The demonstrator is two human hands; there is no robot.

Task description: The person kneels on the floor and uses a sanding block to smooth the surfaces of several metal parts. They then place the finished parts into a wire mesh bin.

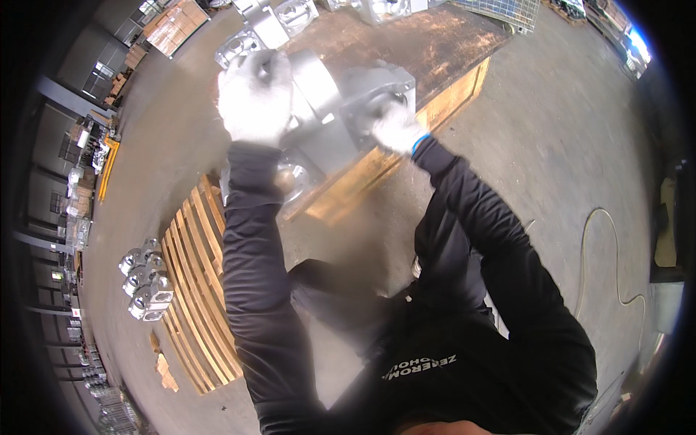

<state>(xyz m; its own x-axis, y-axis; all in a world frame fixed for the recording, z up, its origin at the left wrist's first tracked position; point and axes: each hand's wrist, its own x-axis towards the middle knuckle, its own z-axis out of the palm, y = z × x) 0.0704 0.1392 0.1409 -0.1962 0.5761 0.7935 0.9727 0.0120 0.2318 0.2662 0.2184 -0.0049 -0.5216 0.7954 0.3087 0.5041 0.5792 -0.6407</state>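
Observation:
A big silver metal casting [326,143], with a cylindrical middle and flanged ends, is between my hands at the near edge of the wooden workbench [457,43]. My left hand [255,98], in a white glove, is closed at the casting's left end; glare washes out part of the glove. At the right end my right hand [397,129], also gloved, has its fingers curled around the rim of an opening, and the fingertips are partly hidden. Whether the casting rests fully on the bench I cannot tell. More silver castings [268,29] stand along the bench's far side.
Slatted wooden pallet [196,283] lies on the floor to the left, with several stacked castings [148,279] beside it. A wire cage [511,13] stands past the bench's far right corner. A thin hose [583,254] snakes over the floor at right. Stacked boxes [174,27] are far left.

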